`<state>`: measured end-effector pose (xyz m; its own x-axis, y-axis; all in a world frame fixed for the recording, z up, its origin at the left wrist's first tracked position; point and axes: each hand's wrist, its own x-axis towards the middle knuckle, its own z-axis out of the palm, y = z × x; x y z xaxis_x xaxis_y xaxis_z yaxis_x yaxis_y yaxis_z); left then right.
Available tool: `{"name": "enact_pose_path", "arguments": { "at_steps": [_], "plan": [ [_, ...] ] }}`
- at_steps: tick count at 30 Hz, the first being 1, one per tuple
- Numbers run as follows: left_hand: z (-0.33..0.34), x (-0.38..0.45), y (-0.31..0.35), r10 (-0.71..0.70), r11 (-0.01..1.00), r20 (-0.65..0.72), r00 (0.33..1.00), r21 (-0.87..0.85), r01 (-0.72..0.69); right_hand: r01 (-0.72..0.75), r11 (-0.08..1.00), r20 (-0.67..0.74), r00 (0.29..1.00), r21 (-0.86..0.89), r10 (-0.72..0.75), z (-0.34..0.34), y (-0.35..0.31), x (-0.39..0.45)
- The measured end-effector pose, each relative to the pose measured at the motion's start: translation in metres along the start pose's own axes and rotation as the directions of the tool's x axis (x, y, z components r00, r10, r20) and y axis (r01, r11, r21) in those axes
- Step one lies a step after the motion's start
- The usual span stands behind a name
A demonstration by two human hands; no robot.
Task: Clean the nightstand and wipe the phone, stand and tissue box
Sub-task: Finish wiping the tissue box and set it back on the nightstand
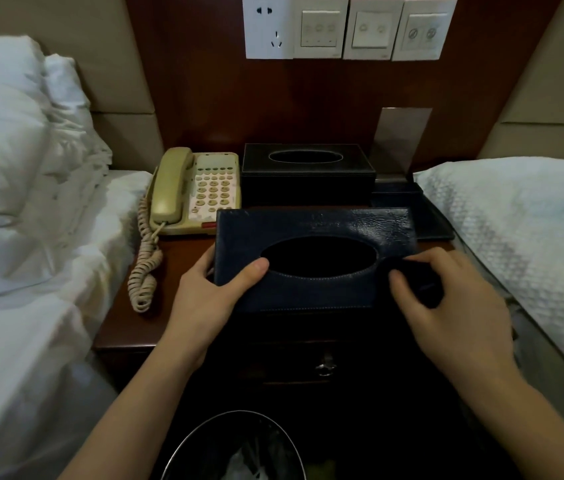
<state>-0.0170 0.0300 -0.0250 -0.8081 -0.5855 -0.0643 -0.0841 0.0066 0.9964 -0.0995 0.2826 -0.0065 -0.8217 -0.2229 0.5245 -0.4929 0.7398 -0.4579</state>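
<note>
Leather-look and dark navy, the oblong tissue-box cover with the oval slot (315, 258) is being held up over the front of the dark wooden nightstand table (183, 251), tilted so its top is facing the person. The left hand (211, 289) is gripping its left end, thumb lying on the top face beside the slot and fingers curled behind. The right hand (446, 299) is closed around a small dark wiping cloth (412, 275) and pressing it onto the cover's right side, just beside the slot.

To wipe well, I would judge the left hand should be bracing firmly while the cloth is travelling in long overlapping passes across the top — then along the stitched slot edge, where dust tends to be collecting. The glossy patch near the upper right corner is catching light, so smears would be showing there; finishing strokes in one direction should be helping.

Behind it, a second black tissue box (308, 171) is sitting at the back of the table, the cream corded telephone (197, 192) just beside it on the left — both apparently waiting their turn.
</note>
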Motion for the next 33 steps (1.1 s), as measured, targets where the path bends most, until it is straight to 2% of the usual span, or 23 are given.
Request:
{"name": "enact_pose_path", "arguments": {
  "at_steps": [3, 6, 8, 13, 15, 18, 24, 26, 27, 28, 29, 30, 31, 32, 33],
  "plan": [
    [0.001, 0.000, 0.000, 0.020, 1.000, -0.004, 1.000, 0.021, -0.020, 0.028, 1.000, -0.008, 1.000, -0.006, -0.028, 0.009, -0.018, -0.005],
    [0.000, 0.000, 0.001, 0.021, 0.999, 0.004, 1.000, 0.046, -0.021, 0.164, 0.985, 0.098, 0.981, 0.052, -0.169, 0.018, -0.036, -0.014],
    [-0.002, 0.000, 0.001, 0.016, 0.998, 0.010, 1.000, 0.061, -0.016, 0.195, 0.979, 0.129, 0.971, 0.063, -0.202, 0.015, -0.029, -0.010],
    [0.001, -0.001, 0.004, 0.016, 0.998, 0.003, 1.000, 0.065, -0.017, -0.004, 1.000, -0.028, 1.000, 0.029, 0.005, 0.000, 0.005, 0.011],
    [0.003, -0.003, 0.005, 0.017, 0.998, 0.001, 1.000, 0.068, -0.017, 0.027, 0.999, 0.002, 1.000, 0.018, -0.027, 0.003, -0.002, 0.011],
    [0.002, -0.004, 0.007, 0.019, 0.993, -0.007, 1.000, 0.117, -0.018, 0.168, 0.982, 0.113, 0.978, 0.084, -0.177, 0.005, -0.015, 0.003],
    [0.001, -0.004, 0.005, 0.061, 0.983, 0.031, 0.998, 0.172, -0.065, 0.161, 0.975, 0.126, 0.975, 0.150, -0.181, 0.006, -0.009, -0.002],
    [0.002, -0.003, 0.004, 0.115, 0.966, 0.024, 0.993, 0.231, -0.118, 0.159, 0.976, 0.123, 0.976, 0.148, -0.178, 0.007, -0.010, -0.002],
    [0.002, -0.004, 0.003, 0.208, 0.922, -0.008, 0.978, 0.335, -0.194, 0.157, 0.977, 0.123, 0.977, 0.143, -0.175, 0.007, -0.010, 0.000],
    [0.003, -0.005, 0.005, 0.361, 0.821, -0.017, 0.933, 0.480, -0.309, 0.154, 0.978, 0.123, 0.978, 0.138, -0.171, 0.007, -0.010, 0.001],
    [0.007, -0.006, 0.007, 0.543, 0.653, 0.029, 0.839, 0.615, -0.443, 0.151, 0.979, 0.124, 0.978, 0.135, -0.168, 0.008, -0.010, 0.002],
    [0.013, -0.006, 0.010, 0.680, 0.461, 0.135, 0.721, 0.686, -0.563, 0.150, 0.979, 0.125, 0.978, 0.134, -0.167, 0.008, -0.011, 0.002],
    [0.020, -0.005, 0.012, 0.742, 0.304, 0.259, 0.618, 0.692, -0.655, 0.152, 0.979, 0.126, 0.978, 0.133, -0.169, 0.009, -0.011, 0.002],
    [0.030, -0.005, 0.014, 0.753, 0.217, 0.352, 0.557, 0.666, -0.713, 0.151, 0.980, 0.126, 0.978, 0.132, -0.168, 0.009, -0.011, 0.001],
    [0.040, -0.004, 0.012, 0.741, 0.185, 0.406, 0.535, 0.642, -0.744, 0.147, 0.980, 0.126, 0.978, 0.131, -0.163, 0.009, -0.011, 0.002]
  ]
}}
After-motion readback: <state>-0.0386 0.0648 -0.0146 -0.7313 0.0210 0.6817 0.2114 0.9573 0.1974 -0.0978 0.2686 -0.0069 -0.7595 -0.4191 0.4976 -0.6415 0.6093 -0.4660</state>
